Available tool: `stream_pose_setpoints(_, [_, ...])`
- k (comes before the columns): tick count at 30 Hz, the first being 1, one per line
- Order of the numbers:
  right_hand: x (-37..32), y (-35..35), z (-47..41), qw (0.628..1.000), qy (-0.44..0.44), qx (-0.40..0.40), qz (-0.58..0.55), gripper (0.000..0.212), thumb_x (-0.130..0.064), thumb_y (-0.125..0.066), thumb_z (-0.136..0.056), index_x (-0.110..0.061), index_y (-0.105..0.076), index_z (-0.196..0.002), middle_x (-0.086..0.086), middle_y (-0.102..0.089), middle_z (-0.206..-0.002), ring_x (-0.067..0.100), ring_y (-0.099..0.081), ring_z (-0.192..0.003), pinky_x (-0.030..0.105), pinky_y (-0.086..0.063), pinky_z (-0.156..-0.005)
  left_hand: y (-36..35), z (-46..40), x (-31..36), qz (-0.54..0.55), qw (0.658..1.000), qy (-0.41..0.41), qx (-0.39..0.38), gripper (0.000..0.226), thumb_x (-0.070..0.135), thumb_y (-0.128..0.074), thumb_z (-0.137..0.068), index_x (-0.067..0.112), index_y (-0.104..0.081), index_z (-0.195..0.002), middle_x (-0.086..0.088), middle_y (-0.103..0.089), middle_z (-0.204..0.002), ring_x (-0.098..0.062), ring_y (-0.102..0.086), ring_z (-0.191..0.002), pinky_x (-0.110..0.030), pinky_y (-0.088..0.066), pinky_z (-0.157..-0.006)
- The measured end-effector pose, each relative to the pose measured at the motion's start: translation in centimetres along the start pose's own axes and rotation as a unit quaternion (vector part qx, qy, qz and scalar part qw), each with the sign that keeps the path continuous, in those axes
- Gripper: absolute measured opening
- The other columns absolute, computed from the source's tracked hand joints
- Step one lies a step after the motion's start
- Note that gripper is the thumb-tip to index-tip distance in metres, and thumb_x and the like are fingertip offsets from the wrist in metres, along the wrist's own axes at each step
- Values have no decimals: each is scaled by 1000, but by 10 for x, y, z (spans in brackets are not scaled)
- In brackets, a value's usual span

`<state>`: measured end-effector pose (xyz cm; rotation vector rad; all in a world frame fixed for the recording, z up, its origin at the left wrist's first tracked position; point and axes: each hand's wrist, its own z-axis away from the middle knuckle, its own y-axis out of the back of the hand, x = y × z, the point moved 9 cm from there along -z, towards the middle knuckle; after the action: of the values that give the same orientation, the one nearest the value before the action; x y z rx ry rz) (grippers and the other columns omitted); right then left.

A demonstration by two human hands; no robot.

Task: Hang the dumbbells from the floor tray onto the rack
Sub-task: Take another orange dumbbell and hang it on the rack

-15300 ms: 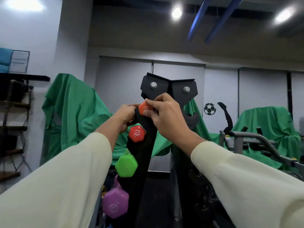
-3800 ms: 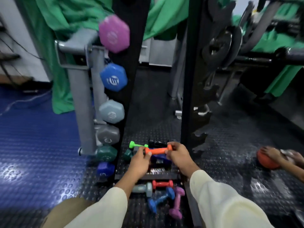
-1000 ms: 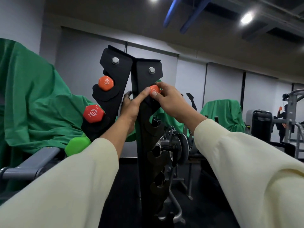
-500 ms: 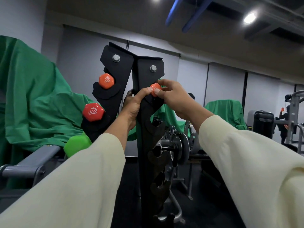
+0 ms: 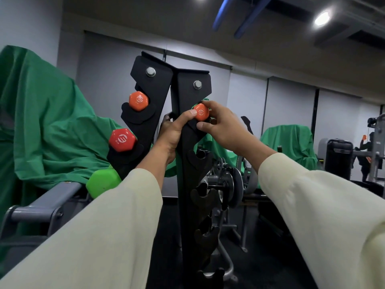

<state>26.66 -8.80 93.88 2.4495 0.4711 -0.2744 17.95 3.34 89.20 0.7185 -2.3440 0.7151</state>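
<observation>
Gym room, grey wall panels behind, green drapes [image 5: 48, 122] thrown over equipment at left and right of frame. Black rack [image 5: 187, 163] is seen centre frame, two uprights bolted at the top.

Right hand [image 5: 225, 130]: fingertips are curled over the top of the small orange dumbbell [image 5: 201, 112], thumb is pressed under it, so the head is pinched between them. Left hand [image 5: 173, 134]: thumb tip is laid against the same head from the left; the other fingers are wrapped behind the upright, what they hold is hidden, likely the bar.

The dumbbell is sat at the top notch of the right upright, centre frame, just under the right bolt. Two-handed hold is probably used to keep the bar level while it is dropped into both cradles. Whether it is fully seated cannot be told.

Further out: an orange dumbbell head [image 5: 138, 101], a red one [image 5: 121, 140] and a green one [image 5: 103, 181] are already hung down the left upright. Lower notches on the right upright are unfilled.
</observation>
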Motion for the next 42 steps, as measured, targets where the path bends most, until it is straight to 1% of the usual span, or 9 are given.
stream_pose_setpoints(6, [0, 2, 1, 1000, 12, 21, -2, 55, -21, -74, -95, -26, -53, -146, 1, -68, -131, 18, -65, -117, 36, -51, -105, -2, 3, 0, 18, 1000, 5, -13, 70, 30, -89, -78, 4, -60, -137, -24, -71, -124, -41, -72, -112, -54, -59, -96])
stream_pose_setpoints(10, [-4, 4, -1, 1000, 22, -1, 9, 58, -17, -74, -95, -19, -53, -149, 0, -67, -130, 11, -62, -116, 31, -49, -106, -5, 7, -1, 14, 999, 11, -32, 48, 19, -83, -86, 8, -67, -130, -20, -74, -120, -37, -73, -110, -42, -61, -89])
stream_pose_setpoints(14, [-6, 3, 3, 999, 31, 13, 29, 59, -21, -71, -98, -22, -49, -152, 1, -65, -134, 12, -59, -108, 21, -44, -94, -4, 8, -3, 15, 1000, 14, -21, 45, 19, -82, -86, 3, -70, -127, -21, -74, -119, -37, -73, -111, -47, -59, -99])
stream_pose_setpoints(18, [-6, 3, 3, 995, 46, 24, 89, 60, -28, -68, -100, -25, -44, -155, 3, -68, -130, 15, -59, -99, 14, -34, -74, -2, 12, -1, 15, 1000, 14, -1, 46, 18, -83, -86, 4, -69, -127, -20, -75, -117, -35, -74, -109, -42, -61, -93])
stream_pose_setpoints(21, [-8, -2, 7, 990, 62, 41, 120, 63, -27, -62, -104, -18, -35, -161, 10, -61, -143, 24, -58, -123, 20, -36, -96, -1, 18, 2, -17, 1000, 2, 24, 47, 30, -80, -90, 10, -67, -131, -11, -77, -118, -26, -74, -110, -35, -60, -90])
stream_pose_setpoints(24, [-13, -1, 23, 981, 99, 138, 93, 61, -15, -62, -103, -12, -40, -159, 11, -47, -159, 24, -43, -147, 20, -25, -121, 12, 37, -1, -249, 964, -53, 71, 73, 73, -58, -91, 34, -49, -151, 7, -60, -148, -10, -55, -137, -38, -43, -118])
stream_pose_setpoints(27, [-14, -8, 32, 974, 110, 187, 69, 60, -9, -61, -100, -17, -45, -157, 14, -47, -158, 26, -45, -146, 21, -27, -119, 13, 66, -3, -397, 900, -159, 77, 61, 45, -45, -109, 28, -26, -165, 6, -26, -170, -5, -21, -156, -21, -16, -126])
stream_pose_setpoints(31, [-16, -17, 25, 978, 67, 186, 61, 60, -10, -60, -101, -20, -44, -157, 16, -44, -160, 30, -41, -148, 33, -29, -120, 15, 83, -6, -414, 887, -188, 78, 58, 25, -48, -110, 18, -29, -164, 2, -38, -166, -8, -34, -152, -32, -30, -124])
stream_pose_setpoints(42, [-21, -10, 25, 971, 52, 216, 83, 46, -10, -59, -100, -15, -57, -145, 5, -67, -131, 26, -61, -116, 31, -42, -95, 16, 82, -5, -414, 891, -173, 75, 57, 28, -49, -110, 22, -30, -163, 5, -41, -164, -5, -35, -151, -33, -33, -124])
